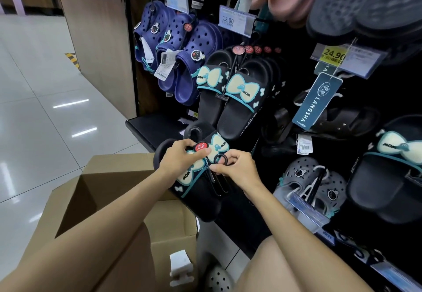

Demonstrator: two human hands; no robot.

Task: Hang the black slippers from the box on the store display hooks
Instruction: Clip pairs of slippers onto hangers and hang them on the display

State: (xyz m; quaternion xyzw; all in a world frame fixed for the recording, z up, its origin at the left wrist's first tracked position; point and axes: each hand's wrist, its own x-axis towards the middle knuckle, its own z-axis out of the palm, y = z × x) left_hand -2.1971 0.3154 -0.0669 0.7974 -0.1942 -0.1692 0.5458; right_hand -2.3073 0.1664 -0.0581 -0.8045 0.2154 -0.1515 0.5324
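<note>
Store display wall already carries hung black slippers (237,95); another pair (196,177), off its hook, is pinched by left hand (177,159) and right hand (237,166) above the box (109,177).

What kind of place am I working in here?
Most likely a shop's footwear aisle: black bow-trimmed slippers and navy perforated clogs hang in rows on a dark display wall, with clear-sleeved price tags above them and an open brown cardboard box on the floor.
</note>
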